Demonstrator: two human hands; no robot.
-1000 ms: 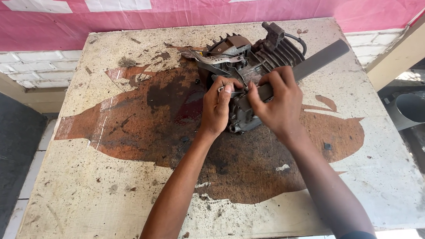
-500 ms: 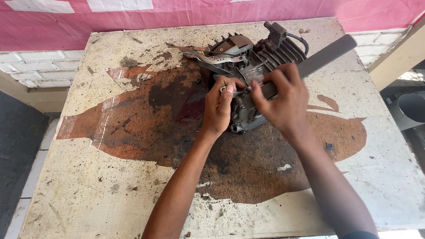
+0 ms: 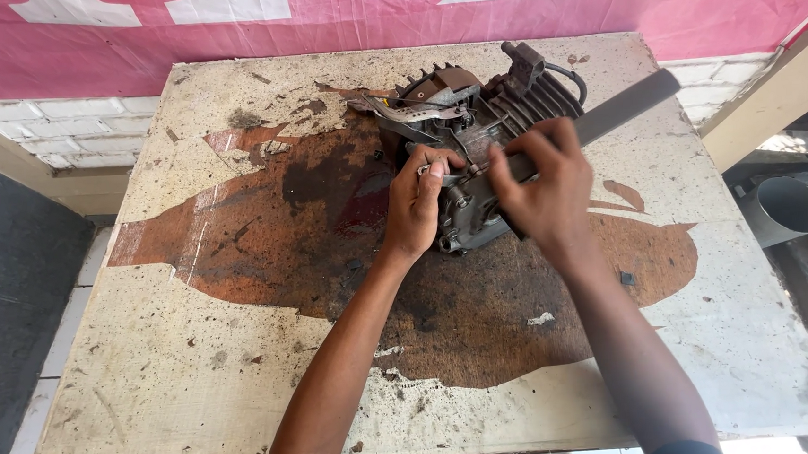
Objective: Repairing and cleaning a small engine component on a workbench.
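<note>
The right hand (image 3: 538,184) is closed around a flat dark bar (image 3: 623,107) slanting up and away across the engine (image 3: 484,146), while the left hand (image 3: 417,202) pinches a small metal piece (image 3: 433,170) at the engine's near side.

We saw a small grey engine block (image 3: 474,146), grimy and finned along its far side, lying toward the far edge of the worn table. A long flat dark metal bar (image 3: 619,112) lay slanted across it, reaching out toward the right.
</note>
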